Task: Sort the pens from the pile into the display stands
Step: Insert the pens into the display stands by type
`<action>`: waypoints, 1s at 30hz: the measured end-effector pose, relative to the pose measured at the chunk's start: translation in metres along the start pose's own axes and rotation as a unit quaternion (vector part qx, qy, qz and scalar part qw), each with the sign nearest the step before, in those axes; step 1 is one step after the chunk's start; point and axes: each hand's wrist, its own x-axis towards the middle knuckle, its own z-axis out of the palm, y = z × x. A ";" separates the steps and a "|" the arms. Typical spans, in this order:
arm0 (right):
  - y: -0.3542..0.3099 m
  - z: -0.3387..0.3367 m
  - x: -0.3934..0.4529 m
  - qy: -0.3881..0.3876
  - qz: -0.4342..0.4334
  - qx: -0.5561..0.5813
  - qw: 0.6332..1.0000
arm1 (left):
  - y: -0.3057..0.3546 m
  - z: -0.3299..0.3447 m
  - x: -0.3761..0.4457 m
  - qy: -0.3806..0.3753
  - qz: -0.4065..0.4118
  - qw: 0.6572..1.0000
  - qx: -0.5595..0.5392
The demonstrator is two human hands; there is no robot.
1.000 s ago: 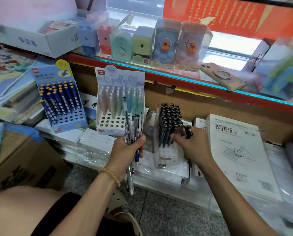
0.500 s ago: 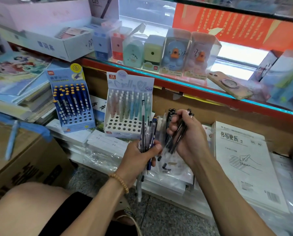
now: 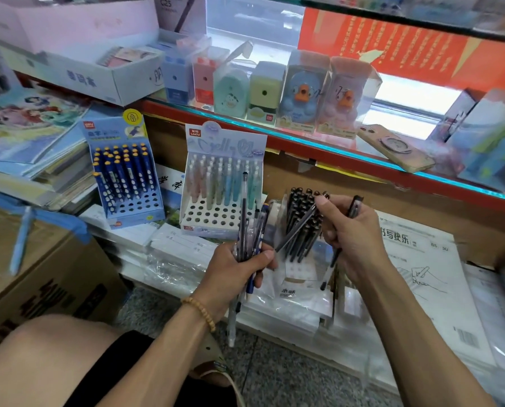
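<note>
A: What do the hands hold?

B: The left hand (image 3: 239, 268), at lower centre of the frame, has its fingers curled tight round a bundle of mixed pens (image 3: 250, 230) that stands upright out of the fist. The right hand (image 3: 348, 242), just right of it, pinches one dark pen (image 3: 298, 227) between thumb and fingertips, slanting down to the left, and its curled fingers grip another dark pen (image 3: 354, 207) further right.

A: And the stands?

B: Three in a row across the middle. The blue display stand (image 3: 128, 183) at centre left carries dark blue pens in its upper rows, with bare holes below. The pale display stand (image 3: 222, 186) at centre holds pastel pens at the back, with open holes in front. The stand of black pens (image 3: 301, 218) sits just behind the right hand, partly hidden by it.

A: Anything else?

B: A glass shelf edge (image 3: 319, 145) above carries boxed sharpeners (image 3: 301, 92) and a phone (image 3: 398, 148). A white paper pad (image 3: 427, 277) lies at right, a cardboard box (image 3: 48, 277) at lower left.
</note>
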 end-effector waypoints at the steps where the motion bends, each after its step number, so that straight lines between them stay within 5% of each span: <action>1: -0.001 -0.004 0.000 0.007 -0.008 -0.003 1.000 | -0.001 0.002 0.001 0.004 -0.001 1.000 0.013; 13: 0.024 -0.056 0.006 0.152 -0.138 -0.150 0.967 | -0.012 0.010 0.010 0.076 -0.047 0.995 0.039; 30: 0.048 -0.044 0.011 0.049 -0.124 -0.314 0.940 | -0.012 0.013 0.011 0.058 -0.043 0.996 0.058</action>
